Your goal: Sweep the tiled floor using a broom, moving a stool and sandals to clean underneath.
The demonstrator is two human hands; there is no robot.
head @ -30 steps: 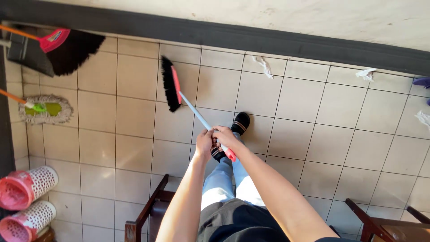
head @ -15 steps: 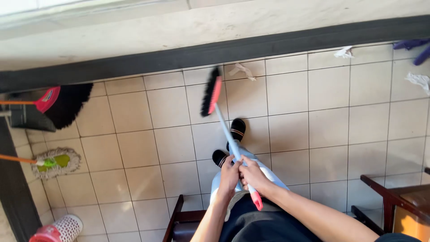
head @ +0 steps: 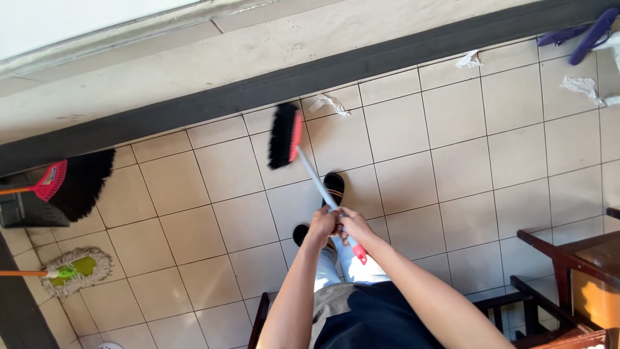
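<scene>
Both of my hands grip the pale blue handle of a broom (head: 309,169). My left hand (head: 321,225) is wrapped around the handle just above my right hand (head: 351,227), and the handle's red end sticks out below them. The broom's black bristle head with a red back (head: 285,136) rests on the beige floor tiles near the dark skirting of the wall. A crumpled piece of white paper (head: 330,103) lies just right of the head. My black shoes (head: 333,187) stand under the handle.
A second black broom with a red back (head: 76,182) and a dark dustpan (head: 26,208) lean at the left wall, with a green flat mop (head: 76,269) below them. More paper scraps (head: 581,85) lie at the right. Dark wooden furniture (head: 562,258) stands at the lower right.
The view has swung up and right toward the wall. The broom head has moved from the open tiles up close to the skirting, beside the paper scrap. Both hands stay on the handle.
</scene>
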